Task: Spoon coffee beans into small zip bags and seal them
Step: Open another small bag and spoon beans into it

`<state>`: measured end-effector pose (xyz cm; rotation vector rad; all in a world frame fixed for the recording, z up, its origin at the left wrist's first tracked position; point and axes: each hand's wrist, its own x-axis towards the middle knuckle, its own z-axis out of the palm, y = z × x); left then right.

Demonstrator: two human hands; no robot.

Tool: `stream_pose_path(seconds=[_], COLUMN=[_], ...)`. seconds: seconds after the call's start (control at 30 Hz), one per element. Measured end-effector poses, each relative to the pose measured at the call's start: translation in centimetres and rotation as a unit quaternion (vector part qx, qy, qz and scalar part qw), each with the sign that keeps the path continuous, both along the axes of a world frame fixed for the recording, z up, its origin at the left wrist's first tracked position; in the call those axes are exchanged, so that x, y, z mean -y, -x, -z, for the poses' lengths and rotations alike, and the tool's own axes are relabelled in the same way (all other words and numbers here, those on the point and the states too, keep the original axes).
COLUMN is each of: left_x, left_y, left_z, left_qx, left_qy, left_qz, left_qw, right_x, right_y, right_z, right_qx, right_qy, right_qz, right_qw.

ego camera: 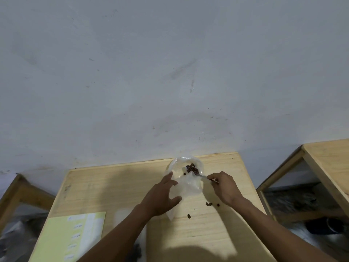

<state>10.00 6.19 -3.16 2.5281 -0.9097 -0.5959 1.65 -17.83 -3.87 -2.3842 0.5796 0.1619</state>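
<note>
Coffee beans (pixel 192 168) sit in a small dark heap inside a clear plastic bag (pixel 184 178) lying at the far edge of the wooden table (pixel 207 229), close to the wall. Your right hand (pixel 224 188) reaches in from the right, fingers curled and pinching the handle of a spoon (pixel 201 175) whose bowl end meets the heap. Your left hand (pixel 162 195) stretches forward over the near part of the bag, fingers spread and fairly straight, thumb out to the side; whether it presses the plastic you cannot tell. A few loose beans (pixel 208 204) lie on the table just below your right wrist. A pale green sheet (pixel 62 237) rests at the near left corner. Behind stands a scuffed grey wall (pixel 170 72), and similar wooden tables flank you on both sides.
</note>
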Motion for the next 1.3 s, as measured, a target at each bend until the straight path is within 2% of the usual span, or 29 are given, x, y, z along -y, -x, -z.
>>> stream_pose_path(seconds=[0.43, 0.53, 0.67, 0.77, 0.83, 0.9, 0.97, 1.03, 1.1, 1.2, 1.3], left_x=[0.5, 0.6, 0.4, -0.1, -0.4, -0.6, -0.7, -0.8, -0.8, -1.0, -1.3], left_y=[0.2, 0.4, 0.5, 0.4, 0.4, 0.4, 0.5, 0.6, 0.7, 0.7, 0.6], left_z=[1.0, 1.1, 1.5, 1.6, 1.4, 1.2, 1.1, 1.2, 1.4, 1.6, 1.7], left_qx=[0.002, 0.008, 0.033, 0.038, 0.03, 0.011, 0.0, -0.009, -0.018, -0.03, -0.037], left_qy=[0.031, 0.043, 0.051, 0.047, 0.04, 0.036, 0.028, 0.02, 0.015, 0.006, 0.008], left_qz=[-0.08, -0.075, -0.049, -0.039, -0.04, -0.043, -0.036, -0.024, -0.01, 0.005, 0.002], left_qw=[0.996, 0.996, 0.997, 0.997, 0.998, 0.998, 0.999, 0.999, 1.0, 1.0, 0.999], right_x=[2.9, 1.9, 0.0, 0.0, 0.9, 2.2, 3.0, 3.0, 2.3, 1.0, 0.2], right_y=[2.0, 2.0, 2.0, 2.0, 2.1, 2.2, 2.3, 2.1, 1.7, 1.0, 0.2], right_z=[-8.4, -8.7, -8.3, -8.0, -7.9, -7.7, -7.2, -6.3, -5.0, -3.0, -1.6], right_qx=[0.012, -0.002, 0.02, 0.04, 0.058, 0.087, 0.106, 0.125, 0.131, 0.128, 0.134], right_qy=[0.045, 0.117, 0.226, 0.252, 0.184, 0.064, -0.08, -0.234, -0.341, -0.415, -0.45], right_qz=[-0.048, -0.102, -0.176, -0.18, -0.137, -0.045, 0.074, 0.196, 0.287, 0.36, 0.422], right_qw=[0.998, 0.988, 0.958, 0.95, 0.972, 0.993, 0.988, 0.944, 0.886, 0.826, 0.776])
